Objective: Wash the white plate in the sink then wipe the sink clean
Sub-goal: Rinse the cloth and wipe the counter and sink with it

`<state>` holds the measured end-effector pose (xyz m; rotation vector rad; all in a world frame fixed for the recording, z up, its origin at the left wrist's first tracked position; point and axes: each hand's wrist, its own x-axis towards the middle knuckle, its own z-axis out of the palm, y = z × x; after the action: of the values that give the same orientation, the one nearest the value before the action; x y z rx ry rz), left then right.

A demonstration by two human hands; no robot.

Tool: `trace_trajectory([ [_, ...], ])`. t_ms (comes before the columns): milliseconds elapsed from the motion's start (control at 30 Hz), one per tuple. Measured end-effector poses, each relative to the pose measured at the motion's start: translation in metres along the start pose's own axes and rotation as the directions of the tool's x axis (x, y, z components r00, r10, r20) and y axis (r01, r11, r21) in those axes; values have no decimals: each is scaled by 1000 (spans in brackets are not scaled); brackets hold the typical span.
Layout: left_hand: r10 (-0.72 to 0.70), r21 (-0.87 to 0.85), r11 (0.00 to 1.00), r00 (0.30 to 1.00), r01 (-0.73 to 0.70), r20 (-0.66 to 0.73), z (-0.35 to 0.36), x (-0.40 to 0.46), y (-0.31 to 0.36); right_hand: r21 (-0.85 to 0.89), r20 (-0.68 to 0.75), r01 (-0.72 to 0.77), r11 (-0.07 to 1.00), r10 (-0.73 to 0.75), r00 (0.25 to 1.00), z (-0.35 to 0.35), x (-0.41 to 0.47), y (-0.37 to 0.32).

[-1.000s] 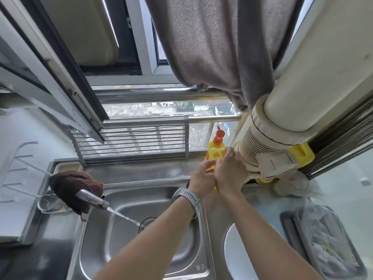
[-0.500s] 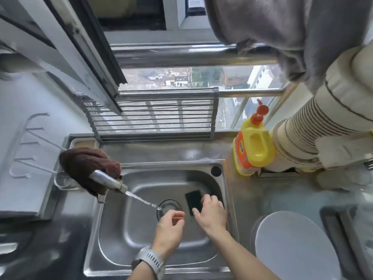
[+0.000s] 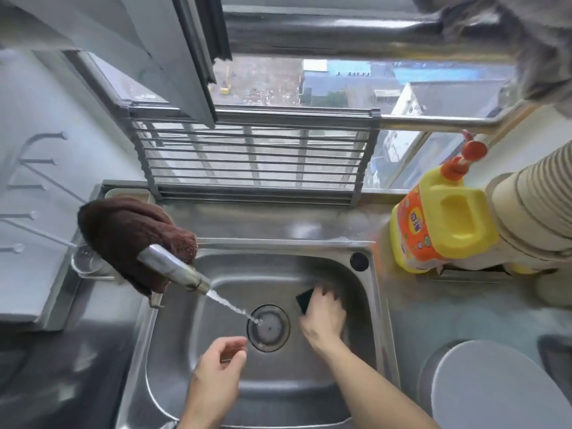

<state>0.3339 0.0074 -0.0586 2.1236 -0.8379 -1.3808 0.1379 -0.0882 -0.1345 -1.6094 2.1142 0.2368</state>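
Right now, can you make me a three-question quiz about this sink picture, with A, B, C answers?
1. Where is the white plate?
A. in the sink
B. on the counter right of the sink
C. on the window rack

2. What colour is the cloth draped over the tap?
A. brown
B. blue
C. yellow

3. Is the tap running?
A. no, it is dry
B. yes, water streams toward the drain
C. it is missing

Answers: 1 B, the plate lies outside the sink, at lower right. 2 A, the cloth is dark brown. 3 B, a thin stream leaves the spout and lands at the drain.
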Motion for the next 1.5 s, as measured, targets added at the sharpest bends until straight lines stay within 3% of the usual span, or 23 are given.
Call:
trace_trajectory([
  [133, -8, -46, 999, 999, 11, 50, 9, -9, 18, 17, -188, 177, 984, -170, 967, -67, -27, 1],
  [300, -11, -88, 996, 997, 17, 75, 18, -16, 43, -73, -377, 405, 911, -402, 835, -157, -18, 9],
  [400, 1, -97, 995, 997, 6, 72, 20, -12, 55, -145, -370, 434, 889, -455, 810, -190, 14, 11],
  [600, -9, -105, 994, 998, 15, 58, 23, -2, 62, -211, -180, 393, 895, -431, 884, -194, 69, 24],
  [767, -7, -136, 991, 999, 14, 54, 17, -12, 70, -244, -164, 372, 896, -416, 894, -193, 61, 21],
  [833, -13, -190, 982, 999, 23, 51, 10, -19, 78, -157, -211, 396, 905, -422, 881, -198, 38, 6],
  [900, -45, -271, 961, 998, 52, 32, -4, -27, 87, 134, -229, 444, 886, -408, 884, -207, 2, -24],
  [967, -108, -438, 893, 994, 105, 17, -23, -38, 95, 478, -111, 388, 788, -384, 917, -218, -35, -61],
  [1067, -198, -728, 669, 980, 151, 22, -53, -47, 111, 820, 291, -47, 570, -345, 892, -235, -67, -125],
  [1133, -267, -889, 430, 963, 158, 43, -77, -50, 124, 832, 462, -248, 496, -374, 804, -246, -77, -160],
  [1200, -279, -963, 191, 951, 188, 130, -99, -49, 135, 803, 536, -315, 507, -382, 752, -251, -83, -185],
  [1267, -223, -974, 59, 954, 220, 202, -118, -47, 143, 792, 558, -334, 512, -383, 736, -253, -87, -201],
  [1367, -135, -970, 90, 968, 225, 212, -137, -51, 156, 856, 470, -319, 406, -358, 807, -258, -94, -211],
  [1433, -78, -964, 151, 975, 220, 210, -146, -61, 161, 928, 343, -262, 263, -340, 876, -266, -101, -208],
  [1500, -50, -959, 178, 975, 221, 216, -154, -67, 162, 970, 244, -224, 97, -394, 886, -280, -114, -199],
])
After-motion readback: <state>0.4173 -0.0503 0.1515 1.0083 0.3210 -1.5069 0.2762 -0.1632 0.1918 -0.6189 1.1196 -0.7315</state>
